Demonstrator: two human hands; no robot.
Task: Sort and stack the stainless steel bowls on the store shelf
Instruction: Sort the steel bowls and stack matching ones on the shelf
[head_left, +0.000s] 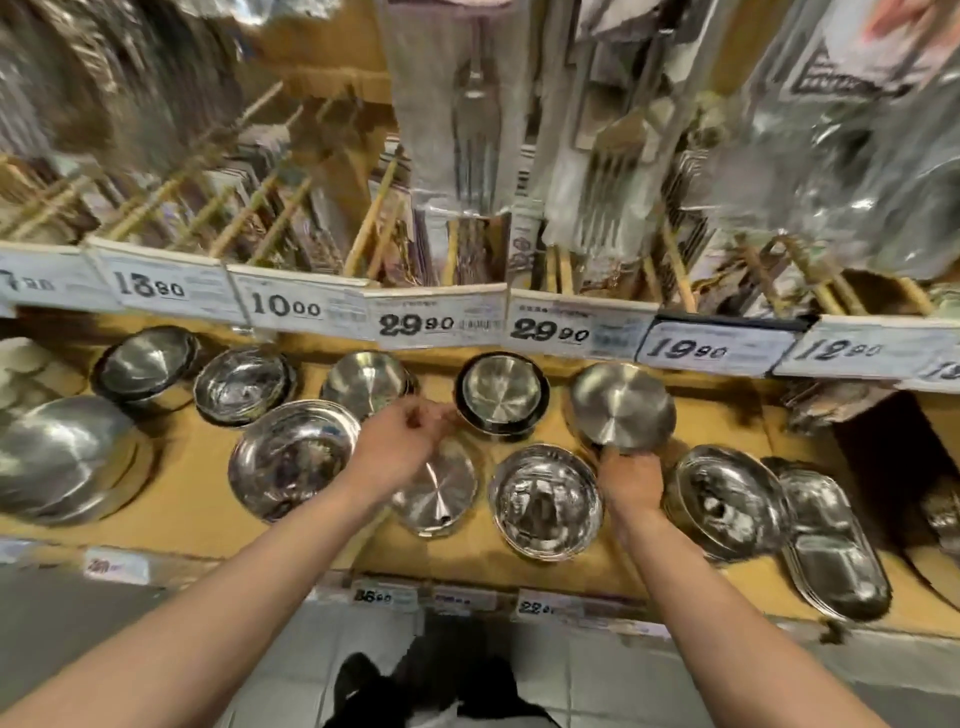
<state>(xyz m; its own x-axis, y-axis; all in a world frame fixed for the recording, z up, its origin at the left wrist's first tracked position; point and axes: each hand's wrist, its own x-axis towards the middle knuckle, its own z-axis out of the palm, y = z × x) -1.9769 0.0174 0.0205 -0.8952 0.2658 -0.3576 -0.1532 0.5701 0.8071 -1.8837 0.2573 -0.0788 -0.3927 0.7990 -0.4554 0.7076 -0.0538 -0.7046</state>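
Note:
Several stainless steel bowls stand in two rows on the yellow shelf. My right hand grips the near rim of a flat-bottomed steel bowl and holds it tilted up above the shelf. My left hand hovers with loosely curled fingers over a small brushed bowl in the front row and holds nothing. Just beyond it stands a black-rimmed bowl stack. A shiny bowl sits between my two forearms, and another shiny bowl lies left of my left hand.
More bowls stand at the back left and a large one at the far left. Oblong steel trays lie at the right. Price tags line the upper shelf edge, with packaged cutlery hanging above.

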